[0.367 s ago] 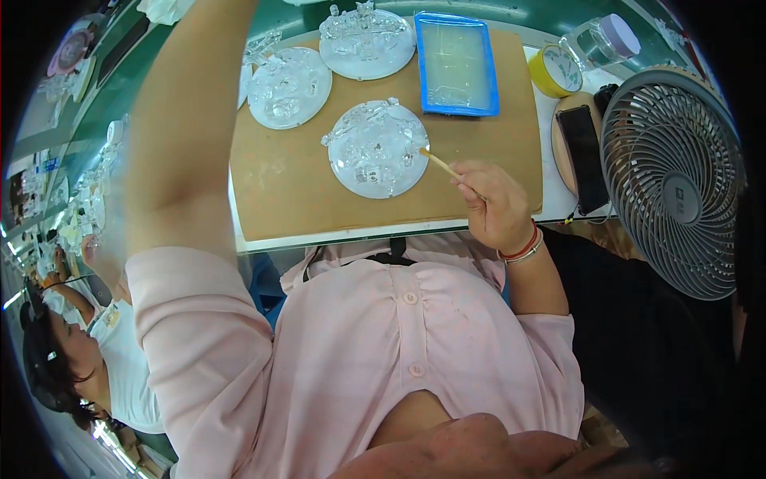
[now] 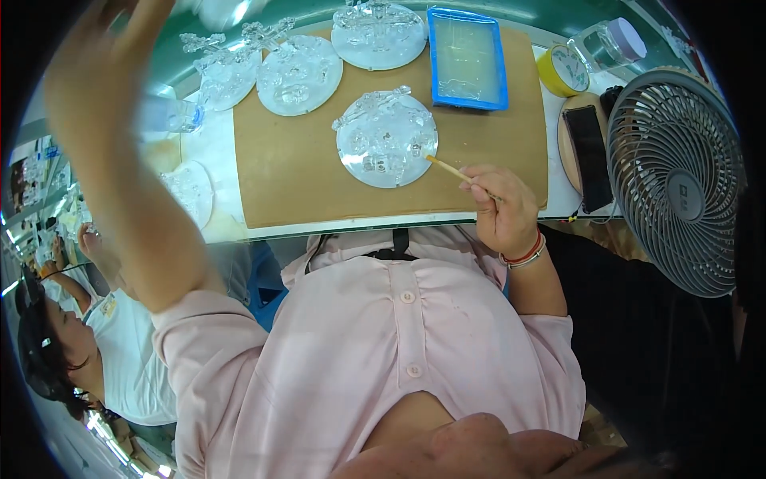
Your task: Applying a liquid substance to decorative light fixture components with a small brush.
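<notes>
Left hand [image 2: 104, 56] raised — swung leftward

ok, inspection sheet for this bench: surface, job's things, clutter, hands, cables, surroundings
Surface: brown board on a pale table.
Job's things: clear round disc mid-board; thin stick with its tip at the disc edge.
Clutter: more clear discs, blue tray, yellow cup, jar, phone.
Hands: right hand grips the stick; left hand raised, blurred.
Cables: nothing seen.
Surroundings: fan to the right; another person lower left.
</notes>
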Demonstrator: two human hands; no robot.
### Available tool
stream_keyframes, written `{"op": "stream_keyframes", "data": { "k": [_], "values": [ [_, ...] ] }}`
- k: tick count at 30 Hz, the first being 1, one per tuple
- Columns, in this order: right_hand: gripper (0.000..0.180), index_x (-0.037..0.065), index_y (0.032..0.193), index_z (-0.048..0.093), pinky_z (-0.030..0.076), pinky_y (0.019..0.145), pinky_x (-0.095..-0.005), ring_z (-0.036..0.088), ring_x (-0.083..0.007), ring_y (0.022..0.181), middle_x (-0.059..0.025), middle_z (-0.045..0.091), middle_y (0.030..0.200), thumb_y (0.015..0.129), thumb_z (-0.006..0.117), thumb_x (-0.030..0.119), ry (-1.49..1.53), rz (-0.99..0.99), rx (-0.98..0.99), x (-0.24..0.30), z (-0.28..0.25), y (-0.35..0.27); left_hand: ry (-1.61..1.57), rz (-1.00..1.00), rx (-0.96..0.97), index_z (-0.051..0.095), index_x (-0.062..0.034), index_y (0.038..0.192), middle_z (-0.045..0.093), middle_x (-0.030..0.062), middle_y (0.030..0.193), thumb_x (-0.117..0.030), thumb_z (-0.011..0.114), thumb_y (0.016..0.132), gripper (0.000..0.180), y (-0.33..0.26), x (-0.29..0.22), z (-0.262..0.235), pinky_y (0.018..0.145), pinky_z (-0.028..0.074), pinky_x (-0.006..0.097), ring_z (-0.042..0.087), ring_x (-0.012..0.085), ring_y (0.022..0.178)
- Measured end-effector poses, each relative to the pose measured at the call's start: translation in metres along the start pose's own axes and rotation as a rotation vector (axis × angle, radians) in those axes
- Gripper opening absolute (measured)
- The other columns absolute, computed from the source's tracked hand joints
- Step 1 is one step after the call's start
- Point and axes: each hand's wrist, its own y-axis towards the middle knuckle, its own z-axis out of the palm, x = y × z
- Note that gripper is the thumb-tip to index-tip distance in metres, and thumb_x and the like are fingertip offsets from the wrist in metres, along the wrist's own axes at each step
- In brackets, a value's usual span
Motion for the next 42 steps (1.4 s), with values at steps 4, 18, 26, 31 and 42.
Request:
{"op": "stream_keyframes", "data": {
  "k": [4,18,26,31,42],
  "values": [
    [0.008,0.001,0.099,0.052,0.054,0.066,-0.0314,0.068,-0.0268,0.075,-0.0159,0.067,0.086,0.092,0.054,-0.001,0.012,0.006,-0.085,-0.002,-0.001,0.001,-0.182,-0.265,0.064,0.068,-0.0046,0.110,0.069,0.0061,0.093,-0.013,0.072,0.082,0.030,-0.084,-0.027,-0.051,0.074,0.047,0.022,0.062,0.0098,0.081],
    [0.014,-0.003,0.100,0.050,0.054,0.063,-0.0279,0.064,-0.0171,0.068,-0.0196,0.065,0.088,0.097,0.052,0.010,0.180,0.229,-0.365,-0.008,-0.017,0.005,0.036,-0.293,0.294,0.067,-0.0063,0.102,0.067,0.0132,0.093,-0.014,0.073,0.078,0.026,-0.195,-0.031,-0.003,0.070,0.052,0.037,0.065,0.0295,0.081],
    [0.010,-0.002,0.094,0.055,0.052,0.058,-0.0224,0.062,-0.0108,0.062,-0.0101,0.065,0.078,0.093,0.059,0.007,0.008,0.274,-0.533,-0.035,-0.019,0.041,0.005,-0.334,0.247,0.062,-0.0071,0.111,0.061,0.0133,0.109,-0.016,0.073,0.080,0.034,-0.199,-0.040,0.007,0.085,0.047,0.040,0.059,0.0326,0.101],
    [0.010,-0.002,0.090,0.057,0.052,0.057,-0.0218,0.062,-0.0094,0.063,-0.0083,0.065,0.077,0.092,0.061,0.007,-0.224,0.228,-0.382,-0.040,-0.015,0.047,-0.168,-0.240,0.235,0.062,-0.0098,0.111,0.059,0.0088,0.110,-0.015,0.076,0.076,0.038,-0.198,-0.065,-0.003,0.097,0.038,0.043,0.054,0.0267,0.101],
    [0.008,-0.002,0.097,0.050,0.052,0.063,-0.0263,0.061,-0.0149,0.065,-0.0162,0.065,0.085,0.096,0.052,0.005,0.161,0.146,-0.424,-0.010,-0.024,0.023,-0.549,-0.091,0.223,0.064,-0.0099,0.114,0.065,0.0040,0.109,-0.005,0.072,0.077,0.038,-0.174,-0.109,0.043,0.103,0.037,0.045,0.060,0.0212,0.104]
  ]
}}
